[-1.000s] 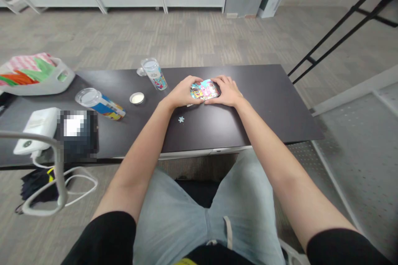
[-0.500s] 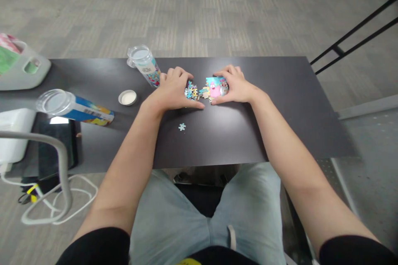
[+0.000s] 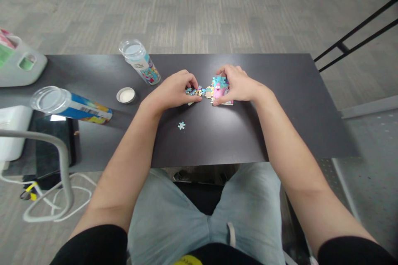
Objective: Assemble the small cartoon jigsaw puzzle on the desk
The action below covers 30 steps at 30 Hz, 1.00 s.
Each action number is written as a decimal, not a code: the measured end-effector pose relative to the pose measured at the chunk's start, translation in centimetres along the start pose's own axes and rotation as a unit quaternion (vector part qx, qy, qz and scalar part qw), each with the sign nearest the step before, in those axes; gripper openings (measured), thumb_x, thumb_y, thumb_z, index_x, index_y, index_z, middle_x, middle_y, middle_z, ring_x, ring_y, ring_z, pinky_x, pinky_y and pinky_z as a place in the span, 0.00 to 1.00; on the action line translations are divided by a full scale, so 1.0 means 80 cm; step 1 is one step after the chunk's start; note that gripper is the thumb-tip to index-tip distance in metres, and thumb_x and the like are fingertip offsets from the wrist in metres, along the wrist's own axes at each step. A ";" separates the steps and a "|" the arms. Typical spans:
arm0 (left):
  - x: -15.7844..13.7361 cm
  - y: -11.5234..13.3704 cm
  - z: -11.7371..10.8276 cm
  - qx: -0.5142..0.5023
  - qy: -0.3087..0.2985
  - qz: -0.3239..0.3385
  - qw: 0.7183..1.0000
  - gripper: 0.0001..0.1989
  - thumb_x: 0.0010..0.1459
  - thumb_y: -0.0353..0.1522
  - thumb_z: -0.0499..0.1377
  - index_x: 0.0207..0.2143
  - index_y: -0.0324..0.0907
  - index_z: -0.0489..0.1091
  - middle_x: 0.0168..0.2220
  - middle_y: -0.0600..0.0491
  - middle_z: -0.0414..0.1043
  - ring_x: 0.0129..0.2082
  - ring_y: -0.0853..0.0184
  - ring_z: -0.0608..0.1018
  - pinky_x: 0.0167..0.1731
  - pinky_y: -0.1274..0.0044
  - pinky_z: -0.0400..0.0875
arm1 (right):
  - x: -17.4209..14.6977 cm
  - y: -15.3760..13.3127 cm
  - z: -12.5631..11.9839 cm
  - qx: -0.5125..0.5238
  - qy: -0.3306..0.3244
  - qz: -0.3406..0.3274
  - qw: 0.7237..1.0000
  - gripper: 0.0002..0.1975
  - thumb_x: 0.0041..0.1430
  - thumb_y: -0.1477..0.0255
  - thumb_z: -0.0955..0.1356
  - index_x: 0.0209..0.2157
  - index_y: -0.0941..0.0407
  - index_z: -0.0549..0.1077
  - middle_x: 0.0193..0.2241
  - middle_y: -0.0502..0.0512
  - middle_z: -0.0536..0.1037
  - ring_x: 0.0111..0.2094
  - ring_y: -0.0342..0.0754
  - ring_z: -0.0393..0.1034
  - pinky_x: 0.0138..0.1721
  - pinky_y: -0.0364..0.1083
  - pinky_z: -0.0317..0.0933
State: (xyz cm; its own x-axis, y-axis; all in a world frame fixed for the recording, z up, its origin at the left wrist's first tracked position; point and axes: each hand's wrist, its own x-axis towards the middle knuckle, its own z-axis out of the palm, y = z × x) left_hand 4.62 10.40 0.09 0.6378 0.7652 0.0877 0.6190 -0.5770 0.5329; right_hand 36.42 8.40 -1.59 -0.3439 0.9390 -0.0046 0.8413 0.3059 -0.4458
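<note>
Near the far half of the dark table, my left hand [image 3: 177, 87] curls its thumb and fingers around a small heap of jigsaw pieces [image 3: 194, 91]. My right hand [image 3: 239, 85] grips a joined jigsaw section [image 3: 218, 90] with a pink figure on a light blue ground. Its palm and fingers hide part of the picture. Between the hands, a few pieces bridge the gap from the heap to the section; whether they interlock I cannot tell. One pale loose jigsaw piece [image 3: 181, 125] lies nearer me, apart from both hands.
A clear-topped canister [image 3: 144, 66] stands beyond my left forearm. A small white-topped lid [image 3: 126, 95] and a blue and yellow canister [image 3: 83, 107] are farther left. A white basket [image 3: 34, 74], a dark tablet-like device [image 3: 51, 145] and a grey curved tube [image 3: 64, 169] occupy the left end.
My left thumb and fingertips have drawn closer together around the heap. Under my right hand, the section shows a knobbed upper edge where a straight one showed. The view has shifted slightly.
</note>
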 end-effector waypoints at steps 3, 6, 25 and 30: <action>0.001 0.005 0.005 -0.008 0.017 0.031 0.999 0.13 0.62 0.34 0.75 0.49 0.49 0.84 0.50 0.48 0.86 0.48 0.52 0.87 0.55 0.59 0.84 | -0.001 -0.005 -0.006 -0.001 -0.010 -0.006 1.000 0.59 0.44 0.49 0.96 0.72 0.54 0.81 0.71 0.70 0.82 0.72 0.85 0.78 0.80 0.78 0.70; 0.001 0.010 0.004 -0.006 0.031 0.053 0.998 0.13 0.64 0.33 0.70 0.51 0.49 0.84 0.51 0.48 0.88 0.49 0.52 0.89 0.55 0.59 0.85 | -0.003 -0.006 -0.012 0.025 -0.008 -0.038 0.999 0.54 0.51 0.52 0.93 0.74 0.55 0.81 0.71 0.70 0.82 0.70 0.80 0.81 0.79 0.74 0.74; -0.010 0.012 -0.017 0.049 -0.035 -0.102 0.993 0.14 0.56 0.37 0.81 0.41 0.50 0.84 0.40 0.53 0.86 0.42 0.52 0.88 0.48 0.61 0.83 | -0.016 0.028 -0.020 -0.022 -0.047 0.020 0.998 0.58 0.38 0.33 0.94 0.60 0.54 0.83 0.62 0.69 0.83 0.66 0.86 0.81 0.69 0.86 0.80; -0.015 0.023 -0.019 0.060 -0.005 -0.076 0.995 0.16 0.54 0.32 0.77 0.46 0.50 0.84 0.45 0.53 0.90 0.46 0.51 0.89 0.51 0.61 0.84 | -0.020 0.028 -0.020 -0.010 -0.034 -0.001 0.999 0.57 0.39 0.46 0.97 0.66 0.50 0.82 0.63 0.69 0.83 0.66 0.84 0.82 0.71 0.85 0.82</action>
State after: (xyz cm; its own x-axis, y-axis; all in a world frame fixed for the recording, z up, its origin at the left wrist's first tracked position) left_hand 4.32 8.85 2.23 0.5359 0.8443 0.0052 0.7588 -0.4843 0.4355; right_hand 39.50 7.86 -1.17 -0.3730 0.9256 -0.0643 0.8484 0.3122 -0.4275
